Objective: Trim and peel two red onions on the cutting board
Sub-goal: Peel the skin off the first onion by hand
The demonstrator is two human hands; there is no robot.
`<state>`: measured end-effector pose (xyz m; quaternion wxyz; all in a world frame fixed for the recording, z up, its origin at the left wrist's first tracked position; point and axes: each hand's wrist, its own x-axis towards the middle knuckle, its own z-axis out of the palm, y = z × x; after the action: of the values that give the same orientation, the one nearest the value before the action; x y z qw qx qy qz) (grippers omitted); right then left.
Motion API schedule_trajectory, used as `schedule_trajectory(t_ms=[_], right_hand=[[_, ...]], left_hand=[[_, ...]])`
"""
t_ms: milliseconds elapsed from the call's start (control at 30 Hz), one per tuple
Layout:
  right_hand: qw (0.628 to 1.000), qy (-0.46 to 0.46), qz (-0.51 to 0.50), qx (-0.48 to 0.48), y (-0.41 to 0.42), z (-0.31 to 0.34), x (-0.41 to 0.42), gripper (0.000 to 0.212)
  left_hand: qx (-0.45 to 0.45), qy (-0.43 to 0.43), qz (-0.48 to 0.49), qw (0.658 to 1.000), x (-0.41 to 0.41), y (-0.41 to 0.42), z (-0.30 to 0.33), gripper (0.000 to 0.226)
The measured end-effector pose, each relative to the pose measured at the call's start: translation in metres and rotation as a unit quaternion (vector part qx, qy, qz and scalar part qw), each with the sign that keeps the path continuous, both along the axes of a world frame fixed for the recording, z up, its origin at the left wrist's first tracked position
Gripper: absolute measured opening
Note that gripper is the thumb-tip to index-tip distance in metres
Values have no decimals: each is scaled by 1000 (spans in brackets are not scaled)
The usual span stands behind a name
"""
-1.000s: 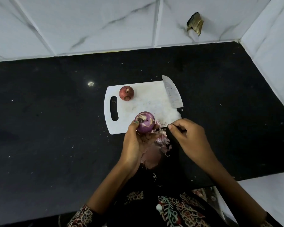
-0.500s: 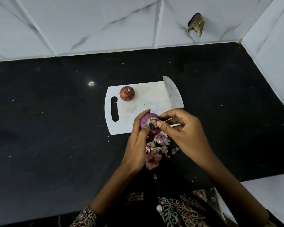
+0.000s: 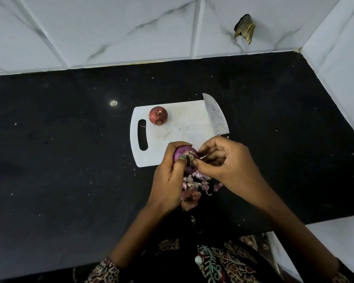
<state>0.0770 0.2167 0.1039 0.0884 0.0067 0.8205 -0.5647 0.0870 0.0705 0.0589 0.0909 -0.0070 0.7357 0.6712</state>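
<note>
My left hand [image 3: 169,178] grips a partly peeled purple onion [image 3: 183,153] just above the near edge of the white cutting board [image 3: 180,129]. My right hand [image 3: 227,160] pinches the dry root end of that onion with thumb and forefinger. A second red onion [image 3: 158,115], with its skin on, sits at the board's far left, beside the handle slot. The knife [image 3: 215,115] lies along the board's right edge; its handle is hidden behind my right hand. Loose pink onion skins [image 3: 194,188] are piled on the black counter below my hands.
The black counter [image 3: 59,160] stretches wide to the left and right of the board. White marble-tiled walls [image 3: 131,27] close off the back and the right side. A broken spot [image 3: 244,27] shows in the back wall. The counter's near edge lies close to my patterned clothing [image 3: 213,262].
My right hand has left the knife handle and come to the onion, where it now pinches the root end. My left hand has turned the onion and lifted it slightly over the board's edge.
</note>
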Motion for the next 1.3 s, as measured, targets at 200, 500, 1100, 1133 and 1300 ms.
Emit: schedule_trajectory(t_ms=[200,500,1100,1133,1300], right_hand=[[1000,16,-6,24,0,-4,0,11],[1000,-5,23,17,2,-1,-1,19],[992,10,55,112,3,-8,-1,16],[987,38,58,144,1,-9,1,15],[941,197,45,272,-14,-24,9,19]], left_hand=[[-41,18,-5,999,-3,0,-2,38],[-54,9,-4,998,-2,-1,-1,37],[-139,43,-39,989,-3,-4,-5,36],[-147,44,-43,987,-4,-4,-5,36],[-151,40,-50,986,-9,-7,-4,38]])
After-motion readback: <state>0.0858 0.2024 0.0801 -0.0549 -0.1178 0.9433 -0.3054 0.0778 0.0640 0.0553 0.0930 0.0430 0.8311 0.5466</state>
